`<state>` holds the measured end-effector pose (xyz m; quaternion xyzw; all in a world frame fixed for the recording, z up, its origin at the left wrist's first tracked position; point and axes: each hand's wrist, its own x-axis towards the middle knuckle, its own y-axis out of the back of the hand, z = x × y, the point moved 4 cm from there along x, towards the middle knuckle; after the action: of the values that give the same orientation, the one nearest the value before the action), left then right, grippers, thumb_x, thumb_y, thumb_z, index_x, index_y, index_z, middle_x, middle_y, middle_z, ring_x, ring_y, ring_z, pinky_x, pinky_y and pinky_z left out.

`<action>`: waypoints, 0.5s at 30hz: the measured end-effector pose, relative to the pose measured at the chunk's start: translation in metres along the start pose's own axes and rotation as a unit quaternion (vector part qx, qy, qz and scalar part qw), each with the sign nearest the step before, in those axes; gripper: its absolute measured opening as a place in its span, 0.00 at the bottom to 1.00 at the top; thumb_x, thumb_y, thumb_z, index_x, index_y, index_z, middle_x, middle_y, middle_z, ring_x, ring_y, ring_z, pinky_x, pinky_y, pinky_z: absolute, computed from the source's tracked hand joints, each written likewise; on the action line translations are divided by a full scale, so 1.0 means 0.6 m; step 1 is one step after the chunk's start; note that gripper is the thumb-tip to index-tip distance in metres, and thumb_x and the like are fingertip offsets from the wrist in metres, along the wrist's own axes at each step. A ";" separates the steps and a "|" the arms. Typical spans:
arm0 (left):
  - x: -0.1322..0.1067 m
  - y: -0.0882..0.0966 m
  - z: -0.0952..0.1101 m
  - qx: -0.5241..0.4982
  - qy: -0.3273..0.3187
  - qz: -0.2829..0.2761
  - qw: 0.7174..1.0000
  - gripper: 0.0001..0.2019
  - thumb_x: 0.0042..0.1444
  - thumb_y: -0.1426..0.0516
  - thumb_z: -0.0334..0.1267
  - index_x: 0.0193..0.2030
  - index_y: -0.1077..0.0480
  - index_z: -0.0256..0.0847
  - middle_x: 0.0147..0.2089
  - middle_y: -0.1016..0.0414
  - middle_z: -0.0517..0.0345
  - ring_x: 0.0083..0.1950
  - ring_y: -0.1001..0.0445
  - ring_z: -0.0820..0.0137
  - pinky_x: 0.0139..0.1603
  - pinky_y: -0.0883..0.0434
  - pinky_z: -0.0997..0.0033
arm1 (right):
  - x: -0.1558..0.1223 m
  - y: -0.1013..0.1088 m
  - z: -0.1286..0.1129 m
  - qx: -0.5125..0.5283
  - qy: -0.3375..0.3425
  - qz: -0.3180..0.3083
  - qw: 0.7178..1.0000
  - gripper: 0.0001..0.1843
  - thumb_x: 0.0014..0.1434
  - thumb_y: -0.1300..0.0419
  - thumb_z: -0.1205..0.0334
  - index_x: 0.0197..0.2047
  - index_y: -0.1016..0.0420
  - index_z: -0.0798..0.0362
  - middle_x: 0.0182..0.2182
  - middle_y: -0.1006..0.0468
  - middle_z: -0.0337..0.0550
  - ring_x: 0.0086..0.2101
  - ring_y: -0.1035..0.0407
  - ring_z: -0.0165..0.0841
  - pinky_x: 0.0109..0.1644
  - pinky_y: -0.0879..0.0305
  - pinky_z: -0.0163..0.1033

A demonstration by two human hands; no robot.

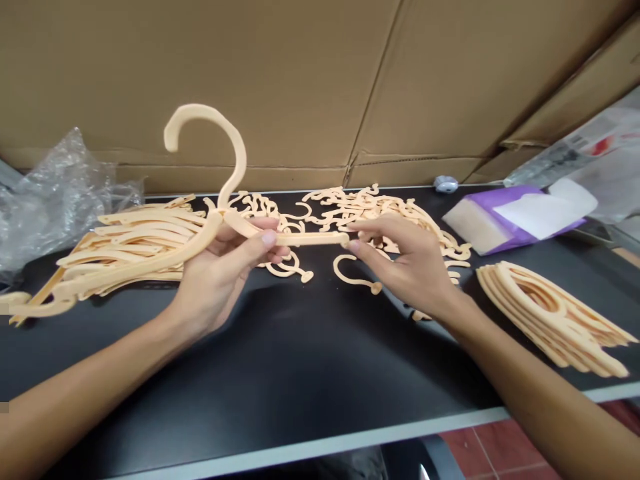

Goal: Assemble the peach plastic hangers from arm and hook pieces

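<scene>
A cream plastic clothes hanger (239, 157) is held up over the black table, its hook curving upward and to the left. My left hand (213, 277) is closed around it just below the hook, thumb on the near side. One hanger arm slopes down to the left edge of the view; the other points right. At that right arm's tip, the thumb and fingers of my right hand (413, 263) are pinched together. Whether a separate small piece is between them cannot be made out. Loose hooks (353, 270) lie beneath and behind my right hand.
Loose hanger arms (135, 243) are piled at left beside crumpled clear plastic (65, 193). More hooks (370, 207) lie at the back against cardboard (280, 87). A purple tissue pack (520, 213) and stacked folded hanger pieces (545, 313) lie at right on the black table (300, 373).
</scene>
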<state>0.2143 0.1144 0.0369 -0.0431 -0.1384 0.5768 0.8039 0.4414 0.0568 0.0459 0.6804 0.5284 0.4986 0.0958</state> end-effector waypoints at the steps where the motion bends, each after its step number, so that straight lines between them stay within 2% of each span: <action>1: 0.004 0.003 0.002 -0.009 0.005 0.010 1.000 0.08 0.49 0.31 0.36 0.36 0.22 0.40 0.35 0.21 0.60 0.36 0.22 0.71 0.44 0.22 0.65 | -0.002 0.007 -0.004 -0.042 0.004 0.054 0.998 0.09 0.63 0.39 0.59 0.46 0.22 0.47 0.39 0.20 0.47 0.44 0.27 0.43 0.49 0.32 0.51; 3: 0.013 0.011 0.005 -0.023 0.002 0.029 0.999 0.07 0.48 0.31 0.34 0.35 0.21 0.40 0.34 0.20 0.61 0.37 0.21 0.71 0.47 0.22 0.66 | -0.009 0.017 -0.015 -0.100 0.000 0.145 0.984 0.12 0.62 0.38 0.58 0.49 0.23 0.46 0.43 0.22 0.52 0.49 0.29 0.48 0.55 0.35 0.57; 5: 0.021 0.019 0.009 -0.029 -0.004 0.044 0.999 0.06 0.47 0.31 0.32 0.34 0.21 0.40 0.34 0.19 0.61 0.38 0.20 0.71 0.49 0.22 0.67 | -0.016 0.017 -0.023 -0.077 -0.024 0.165 0.983 0.10 0.62 0.38 0.56 0.46 0.22 0.47 0.42 0.22 0.53 0.47 0.28 0.48 0.53 0.33 0.56; 8: 0.029 0.024 0.012 -0.032 -0.007 0.048 0.998 0.06 0.47 0.31 0.32 0.34 0.21 0.40 0.34 0.18 0.60 0.38 0.19 0.72 0.48 0.21 0.70 | -0.022 -0.010 -0.017 0.071 -0.123 0.081 0.987 0.10 0.64 0.40 0.55 0.43 0.21 0.49 0.38 0.19 0.49 0.40 0.25 0.41 0.47 0.28 0.50; 11: 0.031 0.023 0.011 -0.037 -0.008 0.047 0.998 0.06 0.45 0.31 0.30 0.32 0.21 0.40 0.33 0.19 0.62 0.37 0.19 0.73 0.46 0.20 0.73 | -0.028 -0.045 0.000 0.225 -0.244 -0.003 0.943 0.22 0.62 0.39 0.51 0.54 0.24 0.54 0.41 0.17 0.49 0.38 0.24 0.38 0.44 0.26 0.47; 13: 0.029 0.022 0.006 -0.038 -0.002 0.047 0.998 0.07 0.45 0.31 0.30 0.31 0.22 0.39 0.32 0.19 0.61 0.36 0.19 0.72 0.45 0.20 0.73 | -0.030 -0.057 0.006 0.291 -0.271 -0.016 0.917 0.32 0.62 0.39 0.48 0.65 0.33 0.55 0.48 0.19 0.51 0.41 0.24 0.38 0.46 0.25 0.47; 15: 0.023 0.019 -0.001 -0.036 0.008 0.046 0.998 0.07 0.45 0.30 0.30 0.31 0.23 0.37 0.32 0.19 0.60 0.36 0.19 0.71 0.45 0.19 0.73 | -0.030 -0.057 0.001 0.321 -0.246 -0.007 0.915 0.37 0.64 0.40 0.48 0.71 0.44 0.49 0.57 0.24 0.52 0.51 0.26 0.40 0.49 0.25 0.47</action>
<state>0.2081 0.1314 0.0359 -0.0828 -0.1510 0.6071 0.7758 0.4215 0.0569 0.0128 0.7717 0.6248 0.1186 0.0030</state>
